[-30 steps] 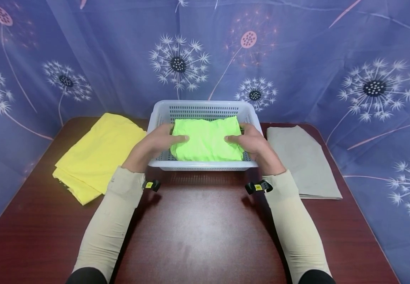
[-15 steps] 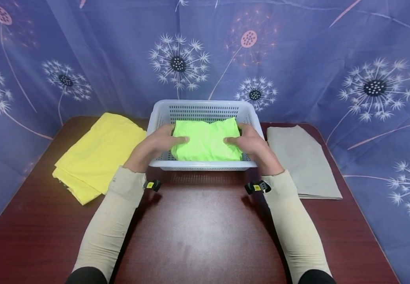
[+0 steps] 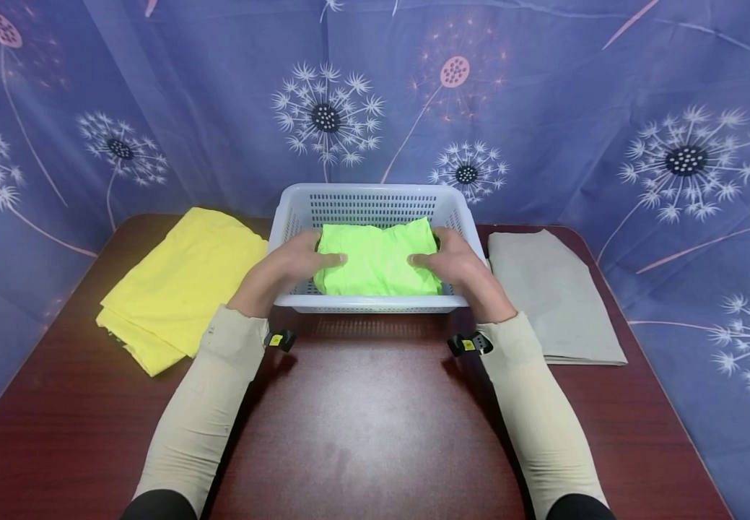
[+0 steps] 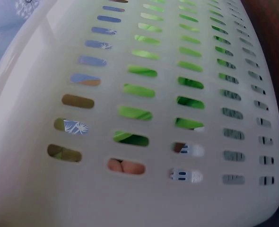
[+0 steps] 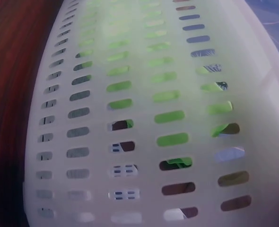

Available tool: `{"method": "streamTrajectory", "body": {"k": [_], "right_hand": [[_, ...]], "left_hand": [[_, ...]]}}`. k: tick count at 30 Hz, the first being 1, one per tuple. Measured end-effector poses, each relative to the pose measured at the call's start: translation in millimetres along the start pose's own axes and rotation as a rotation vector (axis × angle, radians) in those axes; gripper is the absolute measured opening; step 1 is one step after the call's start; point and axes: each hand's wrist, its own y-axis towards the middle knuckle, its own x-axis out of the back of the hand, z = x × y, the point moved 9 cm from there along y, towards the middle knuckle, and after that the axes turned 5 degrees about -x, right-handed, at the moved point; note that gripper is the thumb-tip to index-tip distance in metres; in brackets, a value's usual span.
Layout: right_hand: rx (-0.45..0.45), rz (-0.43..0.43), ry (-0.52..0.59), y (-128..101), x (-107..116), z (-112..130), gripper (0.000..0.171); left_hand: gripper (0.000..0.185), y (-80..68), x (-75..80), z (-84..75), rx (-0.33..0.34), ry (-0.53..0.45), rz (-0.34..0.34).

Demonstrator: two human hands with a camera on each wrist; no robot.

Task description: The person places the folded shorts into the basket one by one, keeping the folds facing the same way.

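In the head view a bright green folded cloth (image 3: 377,260) lies inside a white slotted plastic basket (image 3: 375,301). My left hand (image 3: 291,261) holds the cloth's left end, thumb on top and the other fingers mostly hidden behind it. At the opposite end my right hand (image 3: 458,258) holds it the same way. Both wrists pass over the basket's front rim. The basket wall (image 4: 82,194) fills most of the left wrist view, with green cloth (image 4: 138,90) showing through its slots. Another stretch of basket wall (image 5: 267,179) blocks most of the right wrist view.
A yellow folded cloth (image 3: 186,282) lies left of the basket, partly behind my left forearm. To the right is a grey folded cloth (image 3: 556,296). The dark red wooden table (image 3: 362,419) backs onto a blue dandelion-print curtain (image 3: 219,94).
The green cloth's top edge has sunk slightly in the basket, and its right end has shifted a little left. My right hand has edged left with it; the left hand has moved barely rightward.
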Motion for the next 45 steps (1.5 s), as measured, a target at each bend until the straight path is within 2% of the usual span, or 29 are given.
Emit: {"method": "streamTrajectory", "body": {"k": [9, 20, 28, 37, 45], "right_hand": [[0.004, 0.002, -0.056, 2.2, -3.0, 0.6, 0.095], [0.019, 0.007, -0.113, 3.3, -4.0, 2.2, 0.093], [0.03, 0.015, -0.118, 3.9, -5.1, 2.4, 0.091], [0.037, 0.009, -0.134, 2.8, -5.6, 3.2, 0.088], [0.05, 0.001, -0.134, 2.4, -6.5, 5.6, 0.082]], "left_hand": [[0.084, -0.6, -0.4, 2.7, 0.027, 0.026, 0.012], [0.073, 1.1, -2.2, 3.6, 0.019, 0.022, 0.013], [0.083, 0.0, -3.2, 2.7, 0.025, 0.04, 0.022], [0.081, 1.7, -5.3, -0.1, 0.009, 0.044, 0.034], [0.083, 2.2, -5.0, 1.9, 0.023, 0.067, 0.038]]}}
